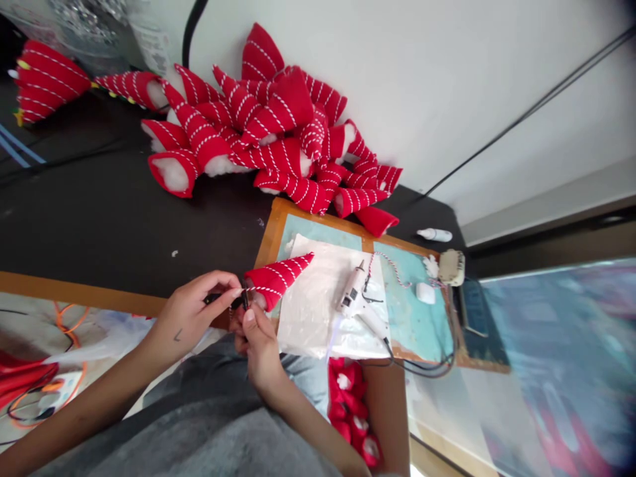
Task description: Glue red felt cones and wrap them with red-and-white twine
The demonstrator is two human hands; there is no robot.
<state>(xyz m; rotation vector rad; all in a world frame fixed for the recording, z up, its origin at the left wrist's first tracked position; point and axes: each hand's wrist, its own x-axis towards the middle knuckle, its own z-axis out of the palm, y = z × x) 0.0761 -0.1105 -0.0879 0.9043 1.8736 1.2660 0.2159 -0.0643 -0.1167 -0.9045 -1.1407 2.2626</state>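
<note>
My right hand (259, 341) grips the wide end of a red cone wrapped in white striped cord (278, 278), its tip pointing up and right. My left hand (191, 311) pinches a small dark tool (223, 299) at the cone's base, where the red-and-white cord ends. Both hands are closed and meet just in front of the wooden-framed board (271, 235). What the dark tool is cannot be made out.
A white glue gun (355, 298) lies on a plastic sheet (311, 311) over the board. A big pile of finished red striped cones (268, 126) sits on the black table by the wall. A box of red pieces (352, 407) stands below. Small white bottle (434, 234) at right.
</note>
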